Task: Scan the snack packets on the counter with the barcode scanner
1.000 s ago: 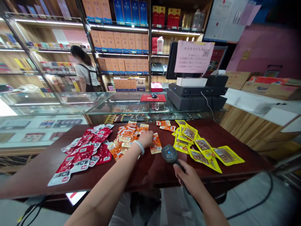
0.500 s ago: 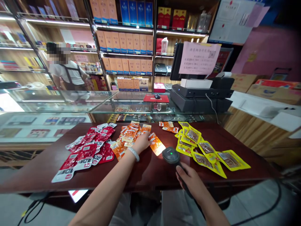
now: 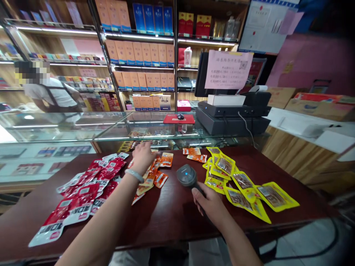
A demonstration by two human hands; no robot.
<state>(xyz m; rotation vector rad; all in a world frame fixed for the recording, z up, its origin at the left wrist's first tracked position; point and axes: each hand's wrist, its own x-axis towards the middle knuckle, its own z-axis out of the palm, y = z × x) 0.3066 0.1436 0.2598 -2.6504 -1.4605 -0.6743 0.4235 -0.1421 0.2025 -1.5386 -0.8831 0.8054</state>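
My right hand (image 3: 210, 203) grips a dark handheld barcode scanner (image 3: 186, 174), its head with a blue light held over the dark wooden table (image 3: 172, 210). My left hand (image 3: 142, 157), with a pale bracelet on the wrist, lies fingers spread on a heap of orange snack packets (image 3: 155, 171) at the table's middle. Red and white packets (image 3: 83, 188) lie to the left. Yellow packets (image 3: 241, 183) lie to the right. Two more orange packets (image 3: 195, 154) sit apart near the far edge.
A glass display counter (image 3: 83, 125) runs behind the table, with a cash register (image 3: 233, 114) and a pink notice (image 3: 227, 70) on it. Shelves of boxed goods fill the back wall. A person (image 3: 50, 92) in an apron stands at the far left.
My left hand let go of the single orange packet and moved left and farther away onto the orange heap. The scanner shifted slightly left. The person behind the counter walked left.
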